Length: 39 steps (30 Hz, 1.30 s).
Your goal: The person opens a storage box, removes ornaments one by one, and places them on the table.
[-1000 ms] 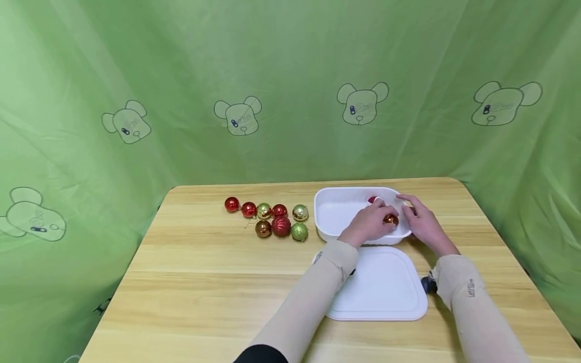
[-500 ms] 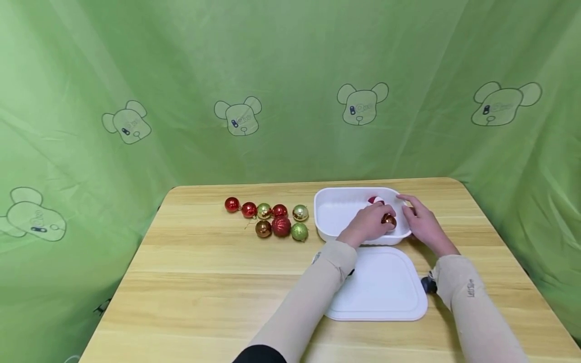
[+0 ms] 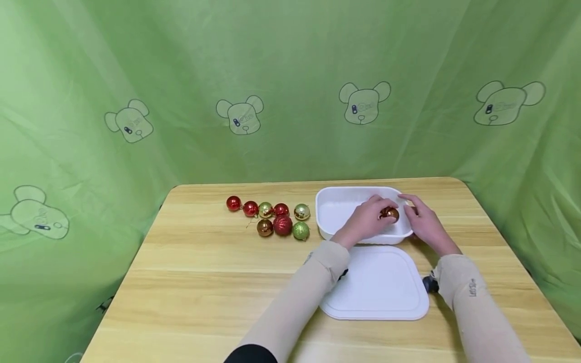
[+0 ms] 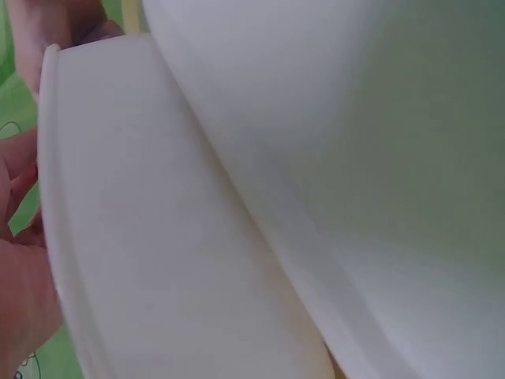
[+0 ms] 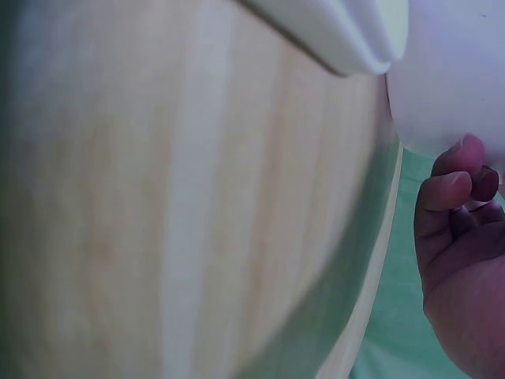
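Observation:
My left hand reaches over the near side of a white plastic box and pinches a shiny brown bauble inside its right half. My right hand grips the box's right end, thumb and forefinger over the rim. In the right wrist view, other right-hand fingers curl against the outside of the box. The left wrist view is mostly filled by the box wall and the white lid, with part of the left hand at its edge.
The flat white lid lies on the wooden table just in front of the box, partly under the left forearm. Left of the box sit several baubles: red, gold, brown, glittery green. Green curtain hangs behind.
The left hand has drawn back slightly left with its wrist, and more of the brown bauble shows. A red-and-white thing in the box is now hidden behind that hand. The right hand stays at the rim.

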Tool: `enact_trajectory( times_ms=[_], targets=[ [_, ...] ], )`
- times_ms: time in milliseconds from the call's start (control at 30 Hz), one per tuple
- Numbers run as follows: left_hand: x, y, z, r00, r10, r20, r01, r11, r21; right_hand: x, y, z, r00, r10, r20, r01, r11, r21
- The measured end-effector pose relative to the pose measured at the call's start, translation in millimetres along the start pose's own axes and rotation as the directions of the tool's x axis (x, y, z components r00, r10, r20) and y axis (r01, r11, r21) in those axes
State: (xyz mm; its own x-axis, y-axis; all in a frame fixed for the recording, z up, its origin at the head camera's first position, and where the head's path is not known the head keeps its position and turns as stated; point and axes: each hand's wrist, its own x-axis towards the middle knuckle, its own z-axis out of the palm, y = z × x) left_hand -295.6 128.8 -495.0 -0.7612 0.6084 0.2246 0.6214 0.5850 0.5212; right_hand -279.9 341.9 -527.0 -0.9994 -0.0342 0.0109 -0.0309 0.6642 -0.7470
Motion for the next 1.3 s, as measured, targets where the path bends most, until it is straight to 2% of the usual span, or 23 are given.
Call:
enact_trajectory(
  times_ms=[133,400,667,1000,1300],
  targets=[
    [-7.2,-4.2,-8.1,1.000,0.019,-0.023,-0.020,0.999,-0.039,1,2,0.3,1.000,-0.003,0.005,0.003,1.000,0.013],
    [-22.0,-14.8,-28.9,0.998,-0.004,-0.059,-0.005,0.990,-0.144,1,3,0.4,1.000,0.007,-0.001,-0.007,1.000,0.014],
    [-43.1,-28.9,-52.0,0.996,-0.016,-0.085,0.001,0.985,-0.171,3,4,1.9,1.000,0.009,-0.002,-0.009,1.000,0.015],
    [-72.7,-49.7,-87.7,0.990,-0.097,-0.104,0.070,0.968,-0.240,3,2,1.7,1.000,0.008,0.009,-0.009,1.000,0.020],
    [-87.3,-66.9,-105.7,0.983,-0.121,-0.140,0.078,0.957,-0.279,4,4,2.2,1.000,0.009,0.017,-0.010,1.000,0.023]
  ],
)
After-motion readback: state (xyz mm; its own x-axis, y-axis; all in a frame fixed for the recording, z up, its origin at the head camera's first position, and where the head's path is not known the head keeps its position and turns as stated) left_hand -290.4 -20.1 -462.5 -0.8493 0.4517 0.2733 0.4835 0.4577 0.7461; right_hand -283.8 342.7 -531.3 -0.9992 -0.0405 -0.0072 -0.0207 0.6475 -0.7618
